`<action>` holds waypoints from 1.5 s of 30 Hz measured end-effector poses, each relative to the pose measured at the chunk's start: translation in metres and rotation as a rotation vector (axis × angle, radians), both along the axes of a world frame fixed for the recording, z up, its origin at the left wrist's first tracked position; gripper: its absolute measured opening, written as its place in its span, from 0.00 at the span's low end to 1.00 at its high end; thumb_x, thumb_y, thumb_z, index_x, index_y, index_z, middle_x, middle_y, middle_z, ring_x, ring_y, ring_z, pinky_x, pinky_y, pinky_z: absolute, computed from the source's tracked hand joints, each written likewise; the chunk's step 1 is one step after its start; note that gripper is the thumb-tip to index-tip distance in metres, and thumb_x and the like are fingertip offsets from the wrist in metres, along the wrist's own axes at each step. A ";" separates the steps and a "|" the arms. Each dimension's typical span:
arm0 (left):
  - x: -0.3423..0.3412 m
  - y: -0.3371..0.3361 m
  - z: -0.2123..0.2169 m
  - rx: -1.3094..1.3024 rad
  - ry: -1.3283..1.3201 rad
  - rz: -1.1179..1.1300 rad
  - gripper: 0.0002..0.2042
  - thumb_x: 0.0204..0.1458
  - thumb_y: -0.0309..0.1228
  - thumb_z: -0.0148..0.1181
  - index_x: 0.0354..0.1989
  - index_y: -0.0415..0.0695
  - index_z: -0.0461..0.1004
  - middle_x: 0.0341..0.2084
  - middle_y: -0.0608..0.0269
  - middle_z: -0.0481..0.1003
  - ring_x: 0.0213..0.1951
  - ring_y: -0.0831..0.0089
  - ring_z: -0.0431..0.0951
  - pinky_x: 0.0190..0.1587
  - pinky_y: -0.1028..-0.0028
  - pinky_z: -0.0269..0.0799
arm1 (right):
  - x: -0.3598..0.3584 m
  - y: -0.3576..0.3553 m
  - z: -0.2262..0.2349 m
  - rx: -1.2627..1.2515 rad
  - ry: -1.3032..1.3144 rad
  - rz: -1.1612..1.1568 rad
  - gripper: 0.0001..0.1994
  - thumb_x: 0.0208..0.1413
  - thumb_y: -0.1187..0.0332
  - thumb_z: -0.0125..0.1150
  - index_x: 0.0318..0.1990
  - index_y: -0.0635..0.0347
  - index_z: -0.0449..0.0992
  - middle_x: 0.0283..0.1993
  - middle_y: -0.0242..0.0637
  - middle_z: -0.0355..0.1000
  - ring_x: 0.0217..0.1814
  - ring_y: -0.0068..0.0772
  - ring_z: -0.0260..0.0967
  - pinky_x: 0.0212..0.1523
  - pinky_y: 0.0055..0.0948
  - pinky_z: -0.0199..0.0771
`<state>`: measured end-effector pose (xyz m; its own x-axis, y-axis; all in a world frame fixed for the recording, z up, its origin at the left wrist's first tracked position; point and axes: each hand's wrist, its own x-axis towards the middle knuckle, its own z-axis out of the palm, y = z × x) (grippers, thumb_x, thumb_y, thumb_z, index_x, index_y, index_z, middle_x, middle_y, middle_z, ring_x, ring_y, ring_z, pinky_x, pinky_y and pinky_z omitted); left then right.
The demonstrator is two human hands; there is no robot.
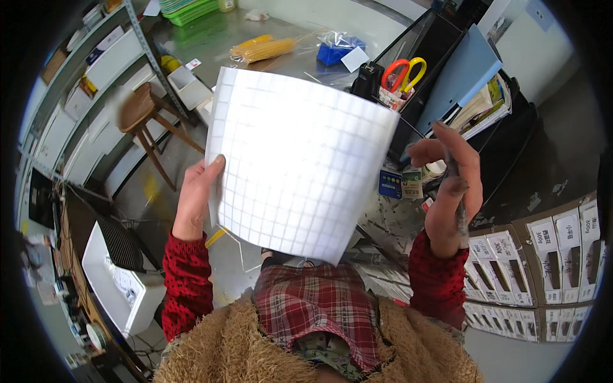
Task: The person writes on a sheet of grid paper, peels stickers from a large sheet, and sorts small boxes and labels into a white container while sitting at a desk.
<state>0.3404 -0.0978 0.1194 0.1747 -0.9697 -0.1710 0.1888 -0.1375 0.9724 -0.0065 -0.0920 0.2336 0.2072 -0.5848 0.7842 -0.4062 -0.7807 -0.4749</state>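
Note:
A white sheet [300,159] printed with a pale grid stands upright before me, bowed along its width and glaring in the middle. My left hand [200,191] grips its left edge, thumb on the front face; the other fingers are hidden behind it. To the right of the sheet and apart from it is my right hand [450,185], raised with curled fingers and darkened fingertips. A thin greyish strip runs along the palm behind the thumb; I cannot make out what it is.
Orange-and-yellow scissors [403,73] stand beside a blue folder [460,76] in a black organizer. Yellow bundles [265,48] and a blue bag [338,50] lie on the far table. A wooden stool [143,112] stands left; labelled white boxes [504,268] line the right.

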 end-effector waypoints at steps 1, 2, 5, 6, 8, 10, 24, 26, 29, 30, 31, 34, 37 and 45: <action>0.011 -0.015 -0.005 0.017 0.027 0.000 0.14 0.59 0.32 0.52 0.40 0.30 0.75 0.33 0.61 0.78 0.32 0.77 0.77 0.36 0.77 0.70 | 0.007 -0.005 0.004 0.033 0.009 0.028 0.16 0.60 0.70 0.46 0.52 0.67 0.70 0.38 0.42 0.74 0.30 0.29 0.70 0.36 0.26 0.71; 0.021 -0.030 -0.017 0.016 0.042 -0.002 0.14 0.59 0.32 0.52 0.41 0.31 0.75 0.33 0.60 0.78 0.32 0.76 0.77 0.36 0.77 0.71 | 0.020 -0.008 0.013 0.096 0.069 0.025 0.16 0.60 0.70 0.45 0.52 0.67 0.71 0.36 0.41 0.73 0.30 0.28 0.69 0.35 0.25 0.70; 0.041 -0.068 -0.040 0.023 -0.033 -0.070 0.14 0.59 0.33 0.52 0.41 0.31 0.75 0.32 0.61 0.78 0.32 0.77 0.76 0.36 0.77 0.71 | 0.078 -0.035 0.023 0.230 -0.032 0.100 0.13 0.60 0.70 0.50 0.48 0.66 0.73 0.29 0.34 0.68 0.27 0.21 0.63 0.30 0.20 0.64; 0.043 -0.078 -0.041 0.034 -0.035 -0.054 0.14 0.58 0.31 0.52 0.40 0.29 0.75 0.31 0.60 0.77 0.30 0.77 0.76 0.34 0.77 0.70 | 0.100 -0.047 0.024 0.279 -0.082 0.146 0.11 0.60 0.70 0.52 0.46 0.66 0.73 0.29 0.33 0.68 0.27 0.19 0.62 0.30 0.19 0.63; 0.053 -0.094 -0.050 0.075 -0.013 -0.123 0.14 0.58 0.31 0.52 0.41 0.29 0.75 0.32 0.60 0.78 0.30 0.77 0.76 0.34 0.77 0.70 | 0.139 -0.078 0.016 0.445 -0.168 0.274 0.07 0.59 0.71 0.55 0.40 0.66 0.72 0.28 0.31 0.69 0.27 0.14 0.61 0.28 0.17 0.61; 0.053 -0.106 -0.046 0.118 -0.004 -0.163 0.15 0.58 0.32 0.53 0.43 0.29 0.75 0.32 0.59 0.78 0.29 0.76 0.76 0.34 0.76 0.71 | 0.168 -0.116 -0.011 0.586 -0.258 0.355 0.05 0.57 0.71 0.56 0.34 0.64 0.71 0.24 0.28 0.69 0.24 0.13 0.61 0.25 0.16 0.59; 0.073 -0.174 -0.064 -0.004 -0.139 -0.277 0.12 0.51 0.34 0.61 0.32 0.34 0.79 0.22 0.67 0.76 0.24 0.81 0.71 0.28 0.77 0.68 | 0.183 -0.194 -0.164 0.810 -0.287 -0.005 0.06 0.52 0.77 0.59 0.38 0.64 0.75 0.27 0.25 0.69 0.25 0.10 0.58 0.24 0.15 0.58; 0.076 -0.183 -0.075 0.015 -0.169 -0.293 0.11 0.50 0.31 0.61 0.34 0.33 0.79 0.22 0.66 0.77 0.25 0.81 0.72 0.30 0.76 0.69 | 0.180 -0.196 -0.171 0.719 -0.204 -0.080 0.04 0.53 0.77 0.59 0.36 0.64 0.75 0.26 0.23 0.68 0.26 0.10 0.58 0.25 0.15 0.58; 0.075 -0.186 -0.080 0.036 -0.149 -0.303 0.10 0.49 0.29 0.60 0.34 0.33 0.79 0.22 0.66 0.77 0.25 0.81 0.72 0.31 0.77 0.69 | 0.178 -0.198 -0.175 0.705 -0.212 -0.088 0.01 0.53 0.77 0.59 0.33 0.63 0.74 0.26 0.22 0.67 0.27 0.10 0.57 0.26 0.15 0.58; 0.074 -0.186 -0.078 0.041 -0.131 -0.304 0.10 0.49 0.29 0.60 0.34 0.33 0.79 0.22 0.67 0.77 0.25 0.82 0.71 0.31 0.77 0.69 | 0.179 -0.198 -0.173 0.719 -0.237 -0.075 0.01 0.54 0.77 0.59 0.32 0.62 0.73 0.26 0.22 0.67 0.27 0.10 0.57 0.27 0.15 0.58; 0.073 -0.187 -0.079 0.035 -0.131 -0.306 0.10 0.49 0.29 0.60 0.34 0.33 0.79 0.22 0.67 0.77 0.25 0.82 0.71 0.31 0.77 0.69 | 0.179 -0.198 -0.174 0.697 -0.207 -0.086 0.02 0.54 0.77 0.59 0.32 0.63 0.73 0.25 0.23 0.67 0.26 0.11 0.58 0.26 0.16 0.60; 0.076 -0.186 -0.078 0.025 -0.145 -0.292 0.09 0.49 0.28 0.60 0.33 0.33 0.79 0.21 0.68 0.76 0.25 0.82 0.71 0.30 0.77 0.69 | 0.183 -0.199 -0.172 0.627 -0.116 -0.077 0.03 0.53 0.78 0.59 0.31 0.64 0.71 0.23 0.26 0.67 0.25 0.13 0.59 0.26 0.18 0.62; 0.077 -0.187 -0.080 0.047 -0.172 -0.299 0.09 0.49 0.28 0.60 0.33 0.33 0.79 0.21 0.68 0.76 0.25 0.83 0.71 0.30 0.77 0.68 | 0.183 -0.199 -0.172 0.601 -0.059 -0.058 0.04 0.53 0.79 0.58 0.29 0.64 0.70 0.22 0.27 0.66 0.24 0.14 0.59 0.25 0.18 0.62; 0.074 -0.188 -0.076 0.022 -0.172 -0.296 0.09 0.50 0.28 0.60 0.33 0.34 0.79 0.21 0.69 0.76 0.25 0.83 0.70 0.29 0.76 0.68 | 0.182 -0.199 -0.171 0.632 -0.119 -0.095 0.05 0.52 0.79 0.58 0.28 0.64 0.69 0.21 0.28 0.65 0.23 0.15 0.59 0.24 0.19 0.62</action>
